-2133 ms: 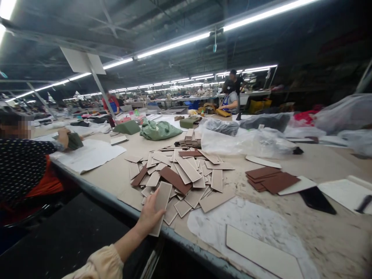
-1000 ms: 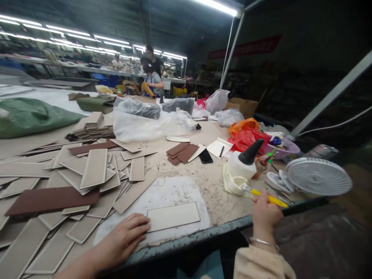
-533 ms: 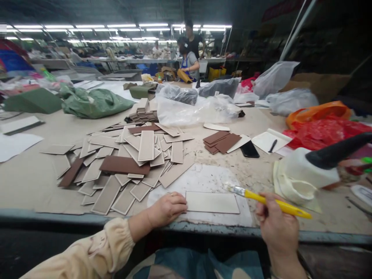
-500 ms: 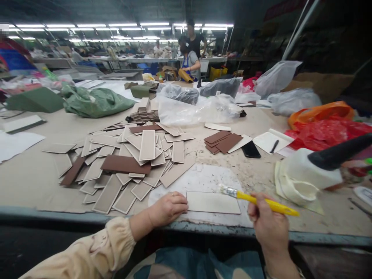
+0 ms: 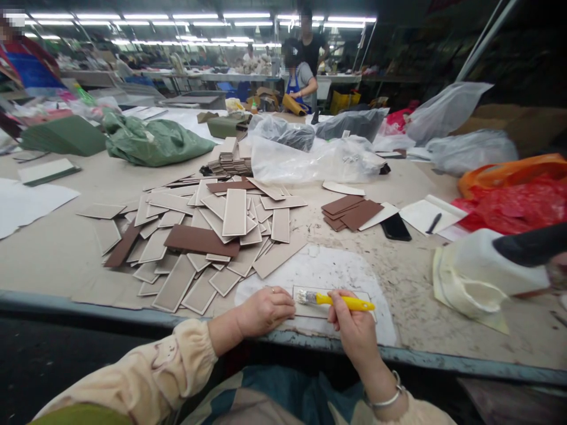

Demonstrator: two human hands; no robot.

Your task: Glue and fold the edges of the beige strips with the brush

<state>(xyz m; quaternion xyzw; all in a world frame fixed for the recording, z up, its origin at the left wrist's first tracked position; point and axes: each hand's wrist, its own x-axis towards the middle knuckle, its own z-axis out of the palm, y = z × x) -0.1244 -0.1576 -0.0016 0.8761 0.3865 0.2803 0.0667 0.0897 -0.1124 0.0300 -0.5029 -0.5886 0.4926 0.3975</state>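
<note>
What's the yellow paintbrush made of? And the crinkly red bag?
The paintbrush has a smooth-looking yellow handle, maybe plastic or painted wood, and a silvery, probably metal collar. The red bag looks like thin, shiny plastic: it's crumpled and catches light.

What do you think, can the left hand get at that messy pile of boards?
Probably yes: the left hand is close to the pile of boards, with nothing standing between. It would just have to leave the end of the pale panel first.
</note>
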